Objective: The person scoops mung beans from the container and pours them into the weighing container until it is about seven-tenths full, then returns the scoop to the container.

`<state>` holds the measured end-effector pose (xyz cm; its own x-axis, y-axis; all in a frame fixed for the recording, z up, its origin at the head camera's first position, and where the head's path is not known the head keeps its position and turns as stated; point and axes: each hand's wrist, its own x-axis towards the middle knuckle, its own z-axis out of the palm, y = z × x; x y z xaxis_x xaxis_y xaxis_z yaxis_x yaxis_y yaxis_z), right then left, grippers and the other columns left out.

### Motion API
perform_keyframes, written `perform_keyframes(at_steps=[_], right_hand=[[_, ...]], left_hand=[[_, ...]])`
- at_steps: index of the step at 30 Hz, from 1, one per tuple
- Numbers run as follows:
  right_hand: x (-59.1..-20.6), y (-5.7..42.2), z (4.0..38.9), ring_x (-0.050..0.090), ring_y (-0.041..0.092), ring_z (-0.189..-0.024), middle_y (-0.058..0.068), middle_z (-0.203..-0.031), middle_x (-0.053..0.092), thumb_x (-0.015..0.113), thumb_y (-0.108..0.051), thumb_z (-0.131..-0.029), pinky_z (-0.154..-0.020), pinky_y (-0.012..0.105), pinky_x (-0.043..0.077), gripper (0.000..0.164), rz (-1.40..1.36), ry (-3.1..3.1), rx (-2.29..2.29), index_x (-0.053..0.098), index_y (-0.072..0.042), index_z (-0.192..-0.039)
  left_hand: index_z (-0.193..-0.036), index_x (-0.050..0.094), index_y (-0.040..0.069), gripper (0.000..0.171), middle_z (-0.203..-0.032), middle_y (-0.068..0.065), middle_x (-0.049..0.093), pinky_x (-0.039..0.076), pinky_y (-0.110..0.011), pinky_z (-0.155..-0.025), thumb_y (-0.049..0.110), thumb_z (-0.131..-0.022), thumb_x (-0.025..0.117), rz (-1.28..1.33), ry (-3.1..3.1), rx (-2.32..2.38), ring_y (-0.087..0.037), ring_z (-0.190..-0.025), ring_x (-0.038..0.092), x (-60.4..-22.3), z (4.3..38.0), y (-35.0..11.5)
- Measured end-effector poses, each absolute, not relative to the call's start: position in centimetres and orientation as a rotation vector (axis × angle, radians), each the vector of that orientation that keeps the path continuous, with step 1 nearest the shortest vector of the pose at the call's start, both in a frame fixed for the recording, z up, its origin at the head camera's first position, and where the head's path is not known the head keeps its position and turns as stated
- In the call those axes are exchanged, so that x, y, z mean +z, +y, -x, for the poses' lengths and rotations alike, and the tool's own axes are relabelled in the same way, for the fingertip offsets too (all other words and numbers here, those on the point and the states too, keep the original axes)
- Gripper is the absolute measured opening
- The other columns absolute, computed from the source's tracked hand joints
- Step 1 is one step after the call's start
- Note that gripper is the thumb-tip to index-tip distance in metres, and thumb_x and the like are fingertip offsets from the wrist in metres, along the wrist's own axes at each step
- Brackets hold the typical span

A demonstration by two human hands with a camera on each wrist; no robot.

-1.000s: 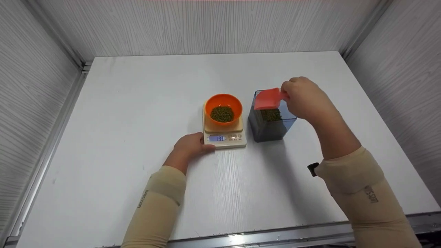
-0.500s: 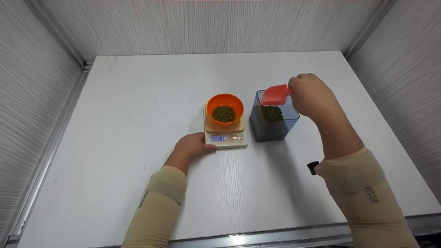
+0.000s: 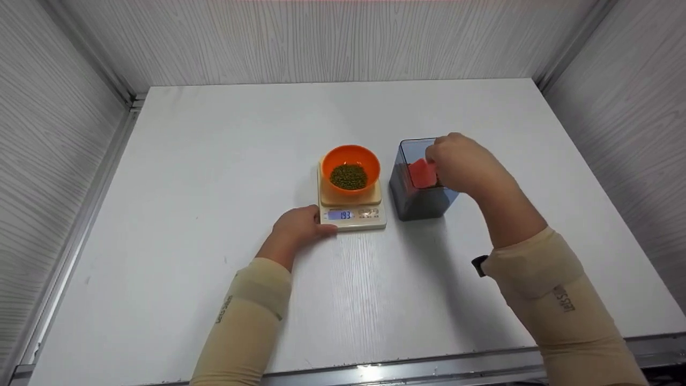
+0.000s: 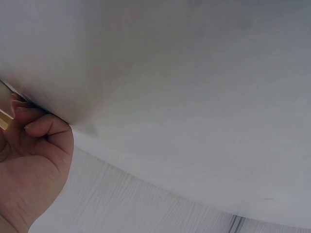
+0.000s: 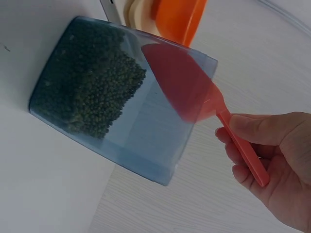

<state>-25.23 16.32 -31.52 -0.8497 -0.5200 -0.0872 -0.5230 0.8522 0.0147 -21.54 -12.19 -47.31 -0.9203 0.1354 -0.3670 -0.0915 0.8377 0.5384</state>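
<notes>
Pale grey wood-grained panels (image 3: pixel 343 43) close in the white table (image 3: pixel 214 161) along its left, far and right edges, and a shiny metal strip (image 3: pixel 370 371) borders its near edge. From the left, the person's left hand (image 3: pixel 297 228), below a beige sleeve (image 3: pixel 246 316) with dark lettering, grips the near left corner of a cream digital scale (image 3: pixel 367 221), thumb against the front side and fingers bent at the left side. At about the table's middle, the scale shows what looks like 193 on its lit display (image 3: pixel 340 215) and carries a round, smooth orange bowl (image 3: pixel 351 154) with small green beans (image 3: pixel 349 177) in its bottom. Just beside the scale, apart from it, stands a see-through bluish container (image 3: pixel 420 206), squared in shape, with more beans (image 5: pixel 102 87) inside. Farthest right, the right hand (image 3: pixel 463 163) is clamped on the handle of a red plastic scoop (image 3: pixel 422 173), whose broad blade tilts down inside the container's mouth; whether it touches the beans cannot be told.
</notes>
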Motion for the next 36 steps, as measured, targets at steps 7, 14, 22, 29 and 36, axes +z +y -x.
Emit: perform_keyframes(at_steps=[7, 14, 22, 29, 36], right_hand=[[-33.9, 16.5, 26.4, 0.050, 0.027, -0.076, 0.013, -0.088, 0.054, 0.046, 0.005, -0.082, -0.070, 0.040, 0.045, 0.022, 0.721, 2.903, 0.040, 0.061, -0.001, -0.097], [-35.4, 17.2, 27.2, 0.051, 0.028, -0.083, 0.014, -0.095, 0.055, 0.045, 0.000, -0.086, -0.077, 0.042, 0.046, 0.021, 0.647, 2.908, -0.056, 0.058, -0.001, -0.102], [-36.4, 17.3, 27.4, 0.053, 0.029, -0.081, 0.016, -0.092, 0.054, 0.046, -0.002, -0.087, -0.077, 0.043, 0.046, 0.019, 0.577, 2.977, -0.072, 0.058, 0.000, -0.102], [-36.8, 16.7, 27.1, 0.055, 0.032, -0.080, 0.017, -0.093, 0.054, 0.047, -0.002, -0.086, -0.075, 0.045, 0.046, 0.020, 0.446, 3.020, -0.047, 0.057, 0.001, -0.102], [-37.1, 16.1, 26.6, 0.058, 0.036, -0.085, 0.022, -0.095, 0.055, 0.050, -0.002, -0.085, -0.077, 0.047, 0.048, 0.023, 0.371, 3.064, -0.010, 0.056, 0.005, -0.106]], left_hand=[[-0.117, 0.057, 0.016, 0.056, -0.114, -0.004, 0.061, 0.036, -0.040, -0.096, 0.052, -0.076, 0.066, -0.030, 2.633, 0.795, -0.023, -0.103, 0.053, -47.4, 21.4, -12.0], [-0.117, 0.057, 0.014, 0.056, -0.111, -0.005, 0.061, 0.037, -0.040, -0.096, 0.052, -0.076, 0.066, -0.039, 2.635, 0.817, -0.024, -0.101, 0.053, -47.1, 21.3, -12.1], [-0.116, 0.057, 0.014, 0.056, -0.110, -0.005, 0.062, 0.037, -0.040, -0.095, 0.052, -0.076, 0.065, -0.050, 2.640, 0.822, -0.024, -0.101, 0.054, -47.0, 21.2, -12.1], [-0.118, 0.057, 0.015, 0.057, -0.113, -0.005, 0.061, 0.036, -0.040, -0.096, 0.053, -0.076, 0.065, -0.050, 2.638, 0.821, -0.023, -0.103, 0.053, -47.3, 21.3, -12.1], [-0.117, 0.057, 0.015, 0.056, -0.110, -0.005, 0.062, 0.037, -0.039, -0.095, 0.053, -0.076, 0.065, -0.049, 2.642, 0.800, -0.023, -0.100, 0.053, -47.4, 21.4, -12.2]])
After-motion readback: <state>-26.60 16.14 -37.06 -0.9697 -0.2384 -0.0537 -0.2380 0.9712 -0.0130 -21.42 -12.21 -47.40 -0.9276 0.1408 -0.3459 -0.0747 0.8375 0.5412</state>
